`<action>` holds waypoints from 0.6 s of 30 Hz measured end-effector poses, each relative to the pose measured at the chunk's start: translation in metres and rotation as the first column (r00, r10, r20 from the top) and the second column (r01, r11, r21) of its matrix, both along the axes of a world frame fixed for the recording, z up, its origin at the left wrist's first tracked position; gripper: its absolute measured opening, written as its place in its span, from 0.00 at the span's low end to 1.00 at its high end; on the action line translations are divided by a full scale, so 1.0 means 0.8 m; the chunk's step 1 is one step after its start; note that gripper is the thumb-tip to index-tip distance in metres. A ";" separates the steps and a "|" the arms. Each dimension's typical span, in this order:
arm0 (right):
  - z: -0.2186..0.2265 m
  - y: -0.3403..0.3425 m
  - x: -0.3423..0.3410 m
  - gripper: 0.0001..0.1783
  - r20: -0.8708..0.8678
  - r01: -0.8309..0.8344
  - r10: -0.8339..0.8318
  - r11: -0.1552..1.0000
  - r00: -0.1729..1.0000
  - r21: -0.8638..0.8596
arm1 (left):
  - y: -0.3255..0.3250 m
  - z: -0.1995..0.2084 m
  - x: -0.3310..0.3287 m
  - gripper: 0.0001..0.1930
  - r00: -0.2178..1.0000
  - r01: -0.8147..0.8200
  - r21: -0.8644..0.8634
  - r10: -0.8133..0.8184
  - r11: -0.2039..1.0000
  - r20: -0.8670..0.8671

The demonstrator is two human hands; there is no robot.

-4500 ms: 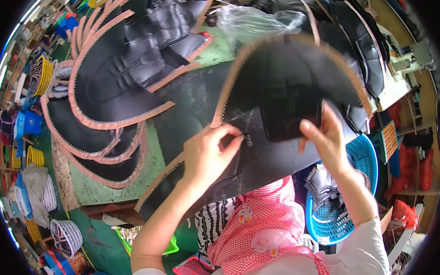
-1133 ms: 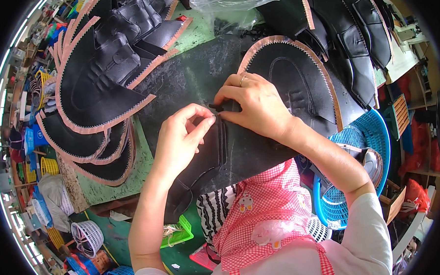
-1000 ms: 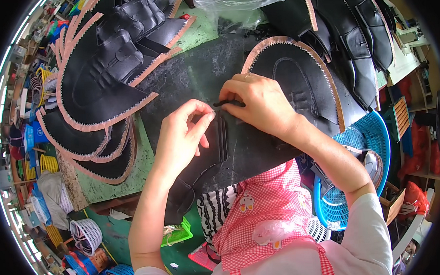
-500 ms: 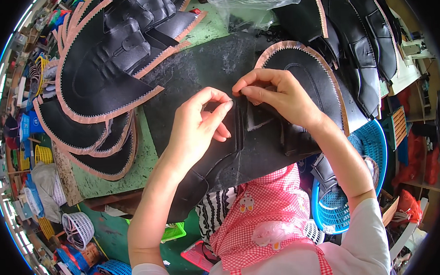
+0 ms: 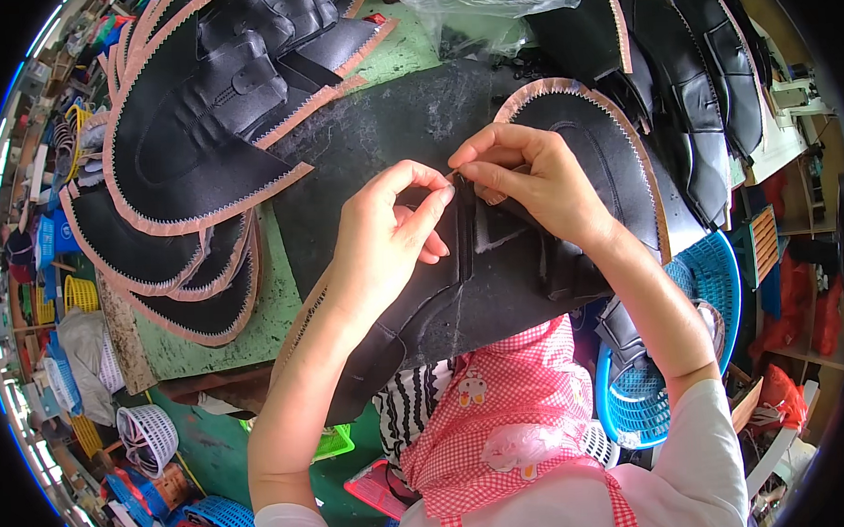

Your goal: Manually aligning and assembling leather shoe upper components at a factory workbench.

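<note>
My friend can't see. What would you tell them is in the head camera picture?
Two bare hands, left hand and right hand, pinch at the middle of a big black piece with a pink zigzag edge on a green table. More black pieces are stacked at the left, and a blue basket sits at the right.

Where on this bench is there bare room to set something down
The only bare green table top lies between the stacked black panels on the left and the black piece under both hands. A smaller patch shows by the clear plastic bag. Everything to the right is crowded with overlapping panels.
</note>
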State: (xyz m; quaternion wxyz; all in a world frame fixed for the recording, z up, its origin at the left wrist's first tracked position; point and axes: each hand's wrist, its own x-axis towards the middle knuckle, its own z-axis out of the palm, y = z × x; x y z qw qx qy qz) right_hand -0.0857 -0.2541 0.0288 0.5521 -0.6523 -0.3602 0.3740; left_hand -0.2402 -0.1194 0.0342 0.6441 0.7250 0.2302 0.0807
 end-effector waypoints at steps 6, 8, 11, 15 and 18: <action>0.004 -0.003 -0.003 0.07 0.018 -0.007 0.007 1.000 1.000 -0.015 | 0.001 -0.002 0.000 0.06 1.000 -0.016 0.006 0.016 1.000 -0.004; 0.003 -0.004 -0.003 0.07 0.058 -0.031 0.032 0.999 0.998 -0.016 | 0.001 -0.003 -0.001 0.06 1.000 -0.023 0.005 0.023 1.000 -0.010; 0.009 -0.006 -0.001 0.07 0.111 -0.048 0.055 0.997 0.992 -0.065 | 0.001 -0.005 0.000 0.07 1.000 -0.023 0.012 0.023 1.000 0.000; 0.009 -0.004 0.000 0.07 0.071 -0.023 0.027 0.998 0.997 -0.060 | 0.002 -0.004 0.002 0.07 1.000 0.002 0.023 -0.001 1.000 -0.020; 0.010 -0.002 0.002 0.07 0.071 -0.018 0.025 0.994 0.997 -0.106 | 0.003 -0.005 0.003 0.07 0.999 0.011 0.017 -0.011 1.000 -0.033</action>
